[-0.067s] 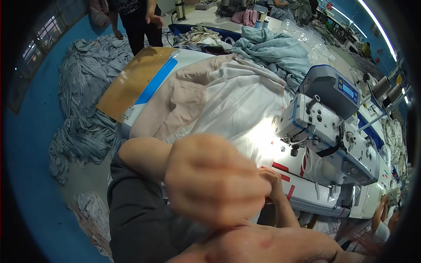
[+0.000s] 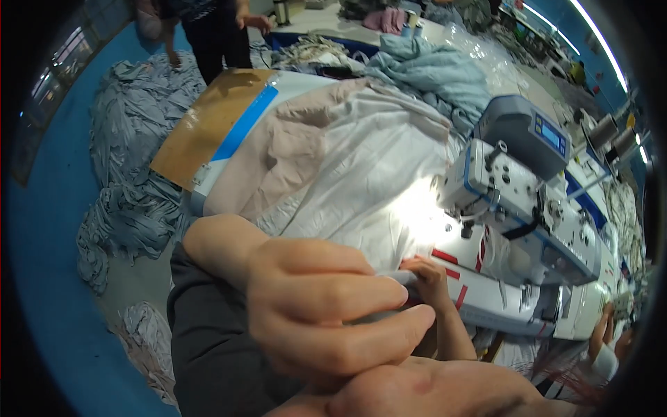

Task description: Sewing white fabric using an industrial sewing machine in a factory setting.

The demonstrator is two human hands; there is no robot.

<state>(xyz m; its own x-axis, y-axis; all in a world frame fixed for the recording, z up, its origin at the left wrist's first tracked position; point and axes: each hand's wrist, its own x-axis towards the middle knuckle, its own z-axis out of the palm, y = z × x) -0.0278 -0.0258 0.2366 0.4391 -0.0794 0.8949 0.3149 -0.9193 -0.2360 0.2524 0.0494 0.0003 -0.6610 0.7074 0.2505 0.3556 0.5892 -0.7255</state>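
Note:
My left hand (image 2: 326,306) is large in front, raised close to the camera with its fingers bent. Its thumb and a fingertip come close together, and whatever they hold, if anything, is too small to make out. Beyond it, my right hand (image 2: 429,278) is closed on the near edge of the white cloth (image 2: 361,187) beside the sewing machine (image 2: 511,201). The cloth lies rumpled over the table, joined or overlapped by beige fabric (image 2: 295,146) on its left. My left hand hides part of the cloth's near edge.
A machine lamp lights the cloth. Red tape strips (image 2: 445,257) mark the machine bed. Left of the table lie heaps of grey fabric (image 2: 139,139); a wooden panel (image 2: 212,125) forms its far-left end. Teal cloth (image 2: 431,73) is piled behind. Another person (image 2: 212,35) stands at the far left.
My left hand has loosened from a blurred fist, its fingers now more stretched toward the right. My right hand stays at the cloth's edge.

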